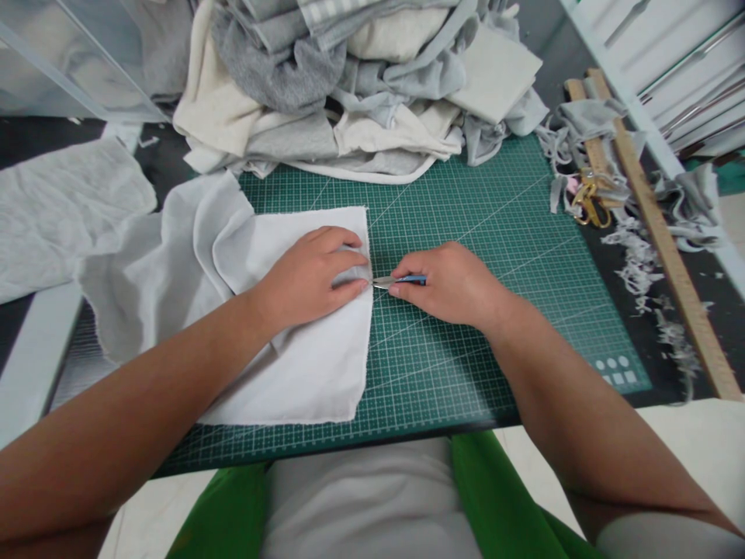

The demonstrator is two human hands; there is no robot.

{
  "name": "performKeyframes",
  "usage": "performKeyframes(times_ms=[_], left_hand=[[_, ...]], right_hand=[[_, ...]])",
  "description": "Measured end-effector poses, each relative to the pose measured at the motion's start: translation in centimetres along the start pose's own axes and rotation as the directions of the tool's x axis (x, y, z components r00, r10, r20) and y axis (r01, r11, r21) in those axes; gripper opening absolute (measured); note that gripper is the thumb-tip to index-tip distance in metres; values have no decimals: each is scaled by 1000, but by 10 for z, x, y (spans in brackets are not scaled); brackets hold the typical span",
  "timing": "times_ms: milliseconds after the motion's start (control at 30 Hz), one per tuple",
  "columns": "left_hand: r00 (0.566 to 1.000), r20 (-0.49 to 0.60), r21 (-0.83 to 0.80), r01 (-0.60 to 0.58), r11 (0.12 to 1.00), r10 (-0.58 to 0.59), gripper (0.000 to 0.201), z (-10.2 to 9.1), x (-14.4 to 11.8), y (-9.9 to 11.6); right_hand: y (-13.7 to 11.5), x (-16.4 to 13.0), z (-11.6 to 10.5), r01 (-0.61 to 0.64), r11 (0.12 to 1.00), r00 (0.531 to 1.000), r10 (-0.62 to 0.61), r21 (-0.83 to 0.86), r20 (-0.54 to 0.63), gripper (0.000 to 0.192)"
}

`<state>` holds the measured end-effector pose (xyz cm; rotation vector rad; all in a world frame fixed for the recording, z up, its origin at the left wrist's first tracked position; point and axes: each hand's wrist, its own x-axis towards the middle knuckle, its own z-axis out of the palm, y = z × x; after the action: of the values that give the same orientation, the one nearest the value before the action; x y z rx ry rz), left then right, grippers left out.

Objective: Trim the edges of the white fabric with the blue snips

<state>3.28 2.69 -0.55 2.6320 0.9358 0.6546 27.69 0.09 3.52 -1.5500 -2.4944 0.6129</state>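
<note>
Counter (725, 291) bears a green cutting mat (410, 373), a heap of grey and cream fabric (285, 74) behind and a white cloth (311, 380) front left, whereon the left hand (311, 272) lies, fingers parted, while the right hand's (451, 281) grip is closed on blue-handled snips (413, 279), tips at the cloth's right edge.

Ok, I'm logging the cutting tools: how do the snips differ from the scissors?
Place: the snips are held in the right hand, tips at the edge of the white cloth; the scissors lie loose near scraps to the right.
Colour: the snips show blue, the scissors gold.
Blades: the snips' silvery blades show; the scissors' are hard to make out.
Shared: both are hand cutting tools.
</note>
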Motion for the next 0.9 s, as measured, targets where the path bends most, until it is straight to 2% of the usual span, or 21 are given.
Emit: performKeyframes(times_ms=[233, 400, 700, 900], left_hand=[[1000, -3, 10, -13, 1000, 13, 24, 0, 0, 0], [999, -21, 19, -25, 1000, 25, 24, 1, 0, -1], [999, -18, 20, -29, 999, 29, 24, 1, 0, -1], [1000, -16, 9, -26, 1000, 26, 24, 1, 0, 0]], right_hand=[[-6, 0, -2, 9, 995, 999, -5, -102, 41, 23], [-8, -1, -3, 15, 989, 1000, -12, -147, 22, 26], [3, 0, -4, -1, 998, 999, 4, 58, -43, 15], [-1, -1, -4, 9, 996, 1000, -9, 88, -3, 16]])
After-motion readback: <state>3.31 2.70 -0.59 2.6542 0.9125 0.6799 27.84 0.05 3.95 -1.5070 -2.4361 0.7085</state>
